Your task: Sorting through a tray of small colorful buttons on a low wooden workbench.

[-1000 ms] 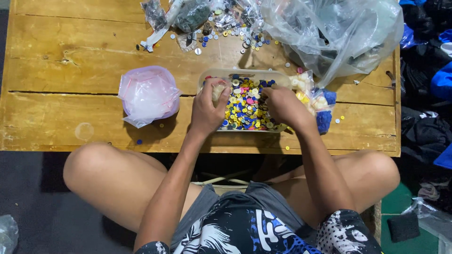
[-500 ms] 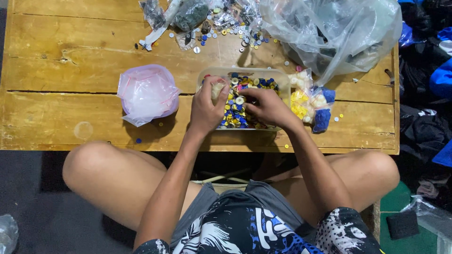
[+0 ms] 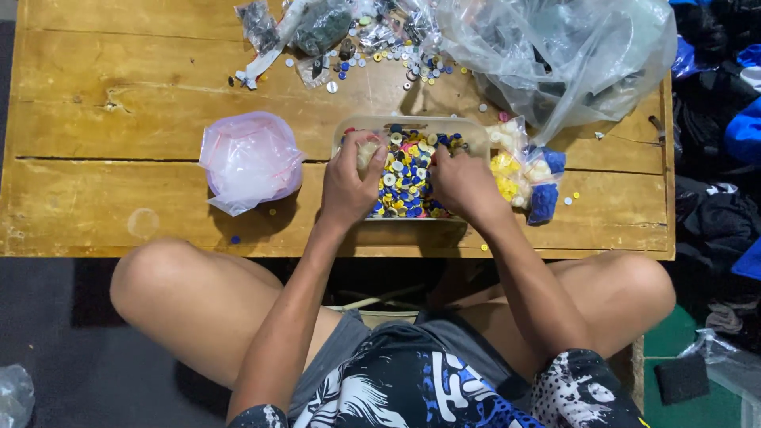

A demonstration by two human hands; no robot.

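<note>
1. Buttons (image 3: pixel 408 178) of many colours fill a clear tub (image 3: pixel 412 124) on the wooden table (image 3: pixel 119 198).
2. Left hand (image 3: pixel 349 182) rests at the tub's left edge, fingers curled around a small pale bag.
3. Right hand (image 3: pixel 460 184) digs into the buttons, fingers bent; what it holds cannot be told.
4. Pink bag (image 3: pixel 250 161) lies left of the tub, and small bags of sorted buttons (image 3: pixel 527 170) lie right.

light: bright, even, overhead | shadows: soft under table (image 3: pixel 95 214) edge | focus: sharp | glare: plastic bag (image 3: pixel 555 55)

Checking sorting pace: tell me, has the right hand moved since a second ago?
Yes. The right hand slid left over the button tray, away from the small bags.
</note>
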